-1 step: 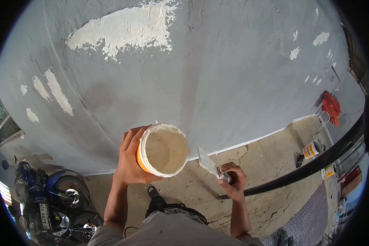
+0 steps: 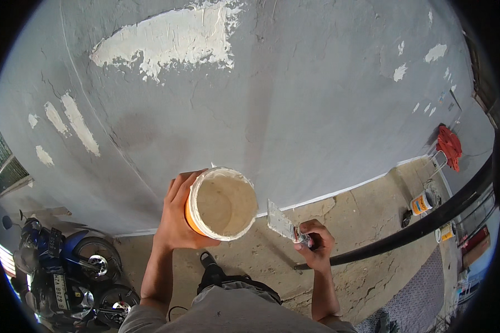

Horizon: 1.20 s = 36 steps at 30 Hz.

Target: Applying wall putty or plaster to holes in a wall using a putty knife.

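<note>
My left hand (image 2: 178, 213) is wrapped round the side of an orange and white bucket (image 2: 193, 219). Its open top faces up at me, with pale putty smeared on the rim and coating the inside. To the right of the bucket, my right hand (image 2: 316, 244) grips a putty knife (image 2: 281, 222) by its handle. The wide blade is crusted with putty and points up and left, apart from the bucket. Ahead stands the grey wall (image 2: 316, 111), where a large white putty patch (image 2: 178, 39) lies at the upper left.
Two motorcycles (image 2: 75, 252) are parked at the lower left. A dark pole (image 2: 411, 233) slants across the right side. Farther right on the cracked concrete floor (image 2: 366, 222) are another bucket (image 2: 421, 204) and a red cloth (image 2: 449, 147). Smaller putty patches (image 2: 80, 125) dot the wall.
The putty knife has turned slightly in my right hand, so more of its blade's flat face shows. The bucket has shifted a tiny bit to the right.
</note>
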Each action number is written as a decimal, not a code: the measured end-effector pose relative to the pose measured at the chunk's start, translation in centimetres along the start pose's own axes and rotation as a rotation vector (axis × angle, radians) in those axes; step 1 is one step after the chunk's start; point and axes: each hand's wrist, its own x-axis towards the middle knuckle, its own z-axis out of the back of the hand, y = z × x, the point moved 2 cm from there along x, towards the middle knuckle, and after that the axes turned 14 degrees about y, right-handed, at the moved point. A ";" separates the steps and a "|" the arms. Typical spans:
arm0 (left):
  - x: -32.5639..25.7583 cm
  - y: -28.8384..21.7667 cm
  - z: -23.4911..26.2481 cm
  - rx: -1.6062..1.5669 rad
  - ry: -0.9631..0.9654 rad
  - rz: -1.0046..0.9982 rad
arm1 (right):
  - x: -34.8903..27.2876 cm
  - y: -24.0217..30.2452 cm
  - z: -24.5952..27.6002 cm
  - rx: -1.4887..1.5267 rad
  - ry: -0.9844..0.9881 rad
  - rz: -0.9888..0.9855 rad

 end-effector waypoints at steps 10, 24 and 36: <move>0.2 0.5 0.1 -0.370 0.289 -0.064 | 3.2 2.3 0.3 -0.115 0.190 0.277; -1.5 0.4 1.1 -0.061 0.100 -0.082 | 1.7 3.1 -0.6 -0.424 0.206 0.244; -2.2 0.0 1.1 0.278 -0.151 -0.060 | -1.6 2.5 2.3 0.062 -0.021 -0.196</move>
